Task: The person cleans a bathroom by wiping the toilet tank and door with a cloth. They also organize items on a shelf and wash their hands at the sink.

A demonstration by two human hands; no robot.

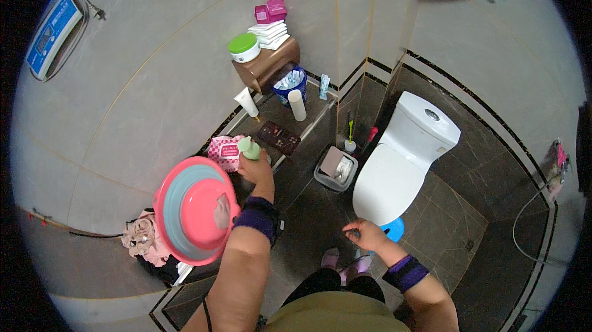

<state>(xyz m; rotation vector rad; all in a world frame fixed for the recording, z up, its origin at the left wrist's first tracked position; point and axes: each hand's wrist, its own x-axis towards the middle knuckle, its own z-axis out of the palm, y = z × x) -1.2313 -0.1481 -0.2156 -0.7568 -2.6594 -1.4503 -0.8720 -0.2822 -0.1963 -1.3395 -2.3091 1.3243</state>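
Note:
My left hand is closed around a pale green pump bottle over the dark stone ledge. Beside the bottle lies a pink-and-white checked packet, partly hidden behind it. Left of my forearm sits a pink and grey-blue basin with a small pale cloth inside. My right hand hangs in the air near the front of the white toilet. Its fingers are loosely bent and apart, with nothing in them.
Along the ledge are a dark patterned flat item, a white tube, a white cylindrical bottle and a blue tub of sachets. A waste bin stands on the floor. Clothes lie behind the basin.

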